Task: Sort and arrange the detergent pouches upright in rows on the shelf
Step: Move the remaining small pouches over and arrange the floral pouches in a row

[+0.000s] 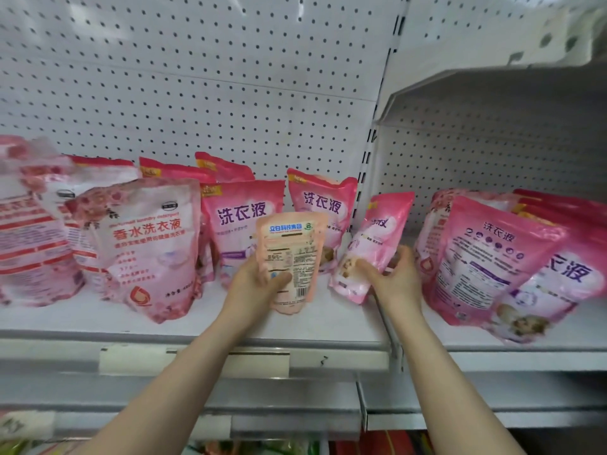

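Left grip [253, 285] holds peach pouch [290, 244]; right grip [395, 274], pink pouch [377, 238].

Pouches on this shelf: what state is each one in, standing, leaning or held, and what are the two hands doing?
left hand: grips the peach pouch.
right hand: grips the tilted pink pouch low down.
peach pouch: upright, back label facing out.
tilted pink pouch: leaning, top to the right.
floral pouch: standing, untouched.
rear pink pouches: standing upright.
right-bay pouches: slumped against each other.
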Available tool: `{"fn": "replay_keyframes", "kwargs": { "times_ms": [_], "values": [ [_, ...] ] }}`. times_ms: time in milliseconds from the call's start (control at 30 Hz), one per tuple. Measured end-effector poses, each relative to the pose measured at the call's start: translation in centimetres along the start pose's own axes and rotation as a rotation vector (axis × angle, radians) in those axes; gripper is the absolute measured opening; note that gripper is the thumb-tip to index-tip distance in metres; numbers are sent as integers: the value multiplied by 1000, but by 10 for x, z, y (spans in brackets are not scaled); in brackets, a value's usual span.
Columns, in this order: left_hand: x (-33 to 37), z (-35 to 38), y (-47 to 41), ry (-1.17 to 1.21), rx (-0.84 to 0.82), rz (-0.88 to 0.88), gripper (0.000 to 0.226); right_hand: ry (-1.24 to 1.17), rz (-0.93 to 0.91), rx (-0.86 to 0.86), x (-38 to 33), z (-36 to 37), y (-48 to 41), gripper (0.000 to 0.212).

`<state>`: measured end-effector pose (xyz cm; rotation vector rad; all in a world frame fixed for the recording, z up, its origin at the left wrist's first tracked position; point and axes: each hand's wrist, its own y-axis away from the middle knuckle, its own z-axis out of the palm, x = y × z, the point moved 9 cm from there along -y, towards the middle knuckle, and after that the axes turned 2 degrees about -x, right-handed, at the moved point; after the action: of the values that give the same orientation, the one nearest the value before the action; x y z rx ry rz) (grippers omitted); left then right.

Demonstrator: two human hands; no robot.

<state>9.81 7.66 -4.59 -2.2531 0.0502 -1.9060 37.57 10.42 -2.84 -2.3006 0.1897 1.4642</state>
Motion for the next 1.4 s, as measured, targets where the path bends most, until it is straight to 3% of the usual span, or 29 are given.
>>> {"fn": "replay_keyframes", "kwargs": {
  "times_ms": [100,233,300,367,433,500,600,733,833,933,1000,1067,1133,1167,1233,1300,1400],
  "values": [
    [7,-10,8,10,74,2,30,57,8,117,0,-15,2,31],
    [21,-23,24,-14,104,34,37,128,91,89,8,-23,4,27],
    [25,-25,31,-36,102,44,40,167,149,2,9,-22,4,35],
    [27,-25,37,-69,110,55,42,347,124,-37,0,-22,1,57],
    [29,-26,40,-119,124,61,42,490,-17,-7,-25,-19,-2,76],
    [29,-26,39,-155,131,53,42,487,-201,-5,-57,-5,-6,76],
    [30,-26,36,-180,132,49,42,433,-247,-180,-77,33,-24,71],
    [30,-32,34,-229,150,49,42,219,-55,-394,-76,79,-37,32],
    [25,-39,30,-240,167,17,45,170,-58,-422,-81,103,-39,31],
    [23,-44,27,-248,170,1,43,151,-58,-617,-86,125,-41,16],
    [23,-49,25,-248,176,-1,44,97,-12,-696,-86,122,-51,28],
    [21,-53,23,-229,182,-5,45,69,-30,-474,-91,91,-80,35],
    [19,-54,21,-215,187,-5,44,216,-130,-119,-98,50,-104,33],
    [19,-54,19,-216,187,-3,43,301,-164,-45,-100,43,-107,42],
    [17,-52,17,-216,187,1,42,394,-156,-162,-91,61,-109,50],
    [15,-50,16,-213,188,-1,41,435,-94,-335,-76,81,-104,37],
    [13,-50,16,-212,183,-9,39,630,-120,-314,-62,71,-100,43]
  ]
}}
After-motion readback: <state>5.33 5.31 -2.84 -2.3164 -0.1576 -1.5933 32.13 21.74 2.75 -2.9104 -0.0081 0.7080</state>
